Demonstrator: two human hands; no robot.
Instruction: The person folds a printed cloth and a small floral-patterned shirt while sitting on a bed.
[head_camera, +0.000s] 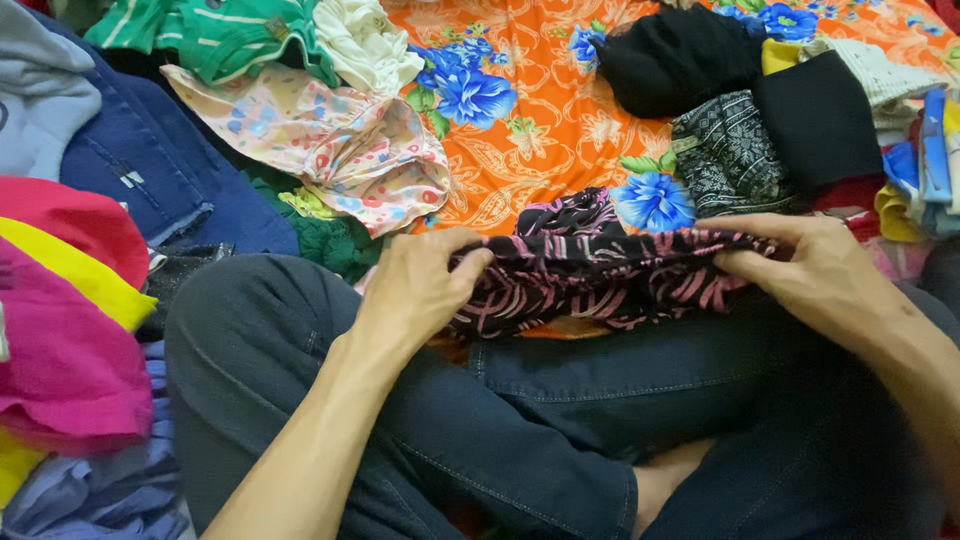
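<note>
Stretched black-and-pink patterned garment (600, 270) crosswise, left to right, pinched between closed left hand (420, 285) and right hand (810, 270) fingers.

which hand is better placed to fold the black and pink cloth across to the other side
Probably the right hand: it pinches the free end of the black and pink cloth, stretched outward, while the left hand grips the bunched end over the knee.

Orange bedsheet (540, 110) printed with blue flowers and green leaves, spread flat across the upper middle, loose garments heaped along its left, top and right edges, even soft light, no walls, windows or furniture in view
</note>
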